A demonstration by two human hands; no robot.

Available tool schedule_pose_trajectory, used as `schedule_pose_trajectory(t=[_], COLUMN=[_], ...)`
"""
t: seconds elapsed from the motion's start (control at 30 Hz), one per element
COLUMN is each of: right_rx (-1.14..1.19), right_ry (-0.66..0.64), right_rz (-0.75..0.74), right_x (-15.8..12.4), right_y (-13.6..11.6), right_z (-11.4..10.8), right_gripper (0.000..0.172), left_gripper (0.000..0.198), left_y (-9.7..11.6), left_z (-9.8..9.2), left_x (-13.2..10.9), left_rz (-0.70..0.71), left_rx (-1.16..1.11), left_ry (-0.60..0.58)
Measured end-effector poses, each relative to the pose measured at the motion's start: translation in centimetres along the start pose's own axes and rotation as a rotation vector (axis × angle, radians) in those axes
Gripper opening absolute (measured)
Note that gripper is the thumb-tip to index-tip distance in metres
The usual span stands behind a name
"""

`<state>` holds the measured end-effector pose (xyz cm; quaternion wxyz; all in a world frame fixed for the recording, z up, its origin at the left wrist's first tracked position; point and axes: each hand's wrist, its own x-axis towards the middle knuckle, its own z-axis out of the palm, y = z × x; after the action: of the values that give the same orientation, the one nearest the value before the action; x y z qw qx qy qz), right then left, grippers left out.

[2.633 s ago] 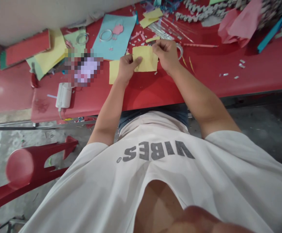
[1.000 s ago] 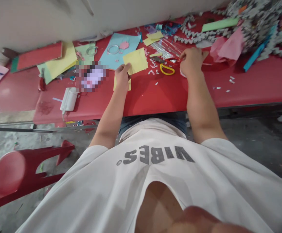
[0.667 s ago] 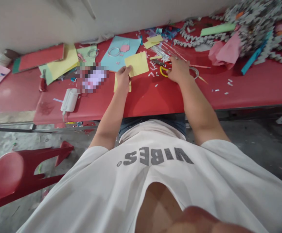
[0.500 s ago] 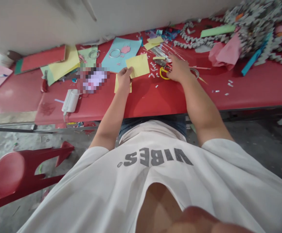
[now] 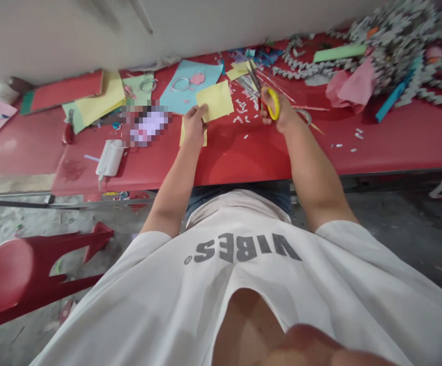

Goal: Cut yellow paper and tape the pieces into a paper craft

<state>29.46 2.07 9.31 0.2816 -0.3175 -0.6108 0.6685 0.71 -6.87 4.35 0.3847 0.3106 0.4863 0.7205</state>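
Between thumb and fingers, my left hand (image 5: 195, 122) pinches a yellow piece of paper (image 5: 216, 100) by its lower left corner. Another yellow sheet lies on the table partly under that hand. My right hand (image 5: 280, 113) grips a pair of scissors (image 5: 270, 101) with yellow handles, their dark blades pointing up and away from me. How far apart the blades are is hard to make out. White paper scraps (image 5: 241, 106) are scattered on the table between the two hands.
On the red table (image 5: 240, 157) lie a light blue sheet (image 5: 177, 99) with a ring of tape, a white power bank (image 5: 110, 157) and a roll of tape (image 5: 304, 118). Grey garlands (image 5: 392, 43) heap at the right. A red chair (image 5: 7, 274) stands lower left.
My right hand has lifted the scissors off the table, and their blades now point away from me. The left hand keeps the yellow paper in nearly the same place.
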Motion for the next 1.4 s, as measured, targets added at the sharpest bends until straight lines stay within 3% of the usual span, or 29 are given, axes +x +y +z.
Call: schedule_pose_trajectory(t=[0.1, 0.4, 0.57, 0.77, 1.0, 1.2, 1.4], right_rx=[0.240, 0.521, 0.517, 0.443, 0.544, 0.672, 0.737], right_ry=[-0.102, -0.335, -0.402, -0.435, -0.792, -1.149, -1.241], right_rz=[-0.072, 0.130, 0.195, 0.315, 0.183, 0.159, 0.170], right_x=[-0.1, -0.8, -0.6, 1.6, 1.4, 0.4, -0.4], right_y=[-0.1, 0.9, 1.3, 3.5, 3.1, 2.0, 1.2], right_z=[-0.2, 1.2, 1.7, 1.3, 1.9, 2.9, 4.1], right_gripper=[0.073, 0.084, 0.081, 0.074, 0.074, 0.074, 0.072], left_gripper=[0.055, 0.056, 0.043, 0.040, 0.020, 0.025, 0.022], left_y=[-0.1, -0.2, 0.0, 0.1, 0.0, 2.6, 4.0], left_z=[0.0, -0.1, -0.4, -0.6, -0.9, -0.6, -0.5], left_x=[0.1, 0.2, 0.7, 1.2, 1.6, 0.1, -1.6], left_rz=[0.010, 0.020, -0.024, -0.067, -0.144, -0.209, -0.135], left_rx=[-0.009, -0.022, -0.059, -0.039, -0.145, -0.234, -0.214], left_ry=[-0.004, -0.015, -0.017, 0.030, 0.027, -0.024, -0.135])
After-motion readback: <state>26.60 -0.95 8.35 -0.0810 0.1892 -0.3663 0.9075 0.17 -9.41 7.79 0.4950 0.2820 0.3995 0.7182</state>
